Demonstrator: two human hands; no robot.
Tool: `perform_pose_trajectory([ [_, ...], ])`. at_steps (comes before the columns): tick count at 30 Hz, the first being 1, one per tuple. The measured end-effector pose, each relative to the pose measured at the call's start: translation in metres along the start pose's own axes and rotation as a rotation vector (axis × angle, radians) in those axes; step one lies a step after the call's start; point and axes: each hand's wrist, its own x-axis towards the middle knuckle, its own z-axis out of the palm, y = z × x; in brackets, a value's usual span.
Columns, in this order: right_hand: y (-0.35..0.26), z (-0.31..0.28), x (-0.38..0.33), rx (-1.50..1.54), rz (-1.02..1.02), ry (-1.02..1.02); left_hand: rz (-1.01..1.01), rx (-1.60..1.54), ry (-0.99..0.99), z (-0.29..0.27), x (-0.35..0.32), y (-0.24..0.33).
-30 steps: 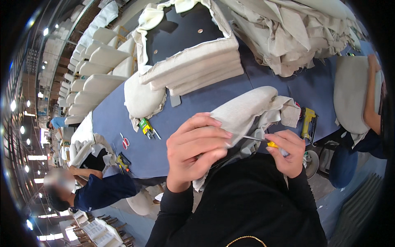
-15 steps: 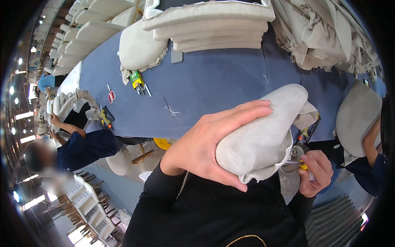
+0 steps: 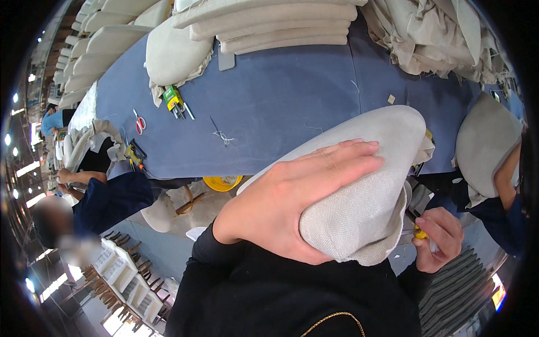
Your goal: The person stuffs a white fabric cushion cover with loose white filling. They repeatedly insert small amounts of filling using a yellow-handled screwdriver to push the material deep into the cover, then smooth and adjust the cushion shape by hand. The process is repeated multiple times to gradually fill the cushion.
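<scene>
My left hand (image 3: 286, 196) lies across a beige fabric-covered chair pad (image 3: 353, 208), its thumb and fingers gripping the rounded end. The pad is tilted in front of my chest, and loose fabric hangs at its lower right edge. Beside that edge, my right hand (image 3: 441, 238) is closed on a small yellow-handled tool (image 3: 419, 232). A thin metal part of the tool points toward the fabric edge; its tip is hidden or too small to make out.
On the blue table (image 3: 281, 90) lie red-handled scissors (image 3: 139, 122), white thread (image 3: 224, 136) and a green-yellow box (image 3: 171, 98). Stacked pads (image 3: 275, 25) and a fabric heap (image 3: 432, 39) stand behind. A co-worker (image 3: 112, 196) is at left; another person's arm (image 3: 508, 174) is at right.
The pad has turned so that more of its broad face shows, reaching left behind my left hand. My right hand with the tool has shifted slightly right and down. The whole view has shifted a little.
</scene>
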Motion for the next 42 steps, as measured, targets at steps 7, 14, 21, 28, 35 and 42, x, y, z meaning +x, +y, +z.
perform_pose_trajectory([
  [7,-0.021,0.003,0.004,-0.109,-0.005,0.057,-0.008,0.018,0.005,0.007,0.005,0.01],
  [14,-0.017,-0.005,0.001,-0.141,-0.079,0.015,-0.024,0.036,-0.012,0.003,0.003,0.01],
  [21,0.001,-0.012,-0.009,-0.063,-0.132,-0.016,-0.037,0.024,0.014,-0.001,-0.004,0.01],
  [28,-0.029,-0.003,0.002,-0.16,-0.051,0.01,-0.032,0.046,0.017,0.003,-0.005,0.01],
  [35,-0.034,-0.01,0.004,-0.197,-0.073,-0.018,-0.014,0.038,0.005,0.009,-0.003,0.01],
  [42,-0.028,-0.011,-0.003,-0.177,0.009,-0.002,0.008,0.013,0.035,0.008,-0.004,0.008],
])
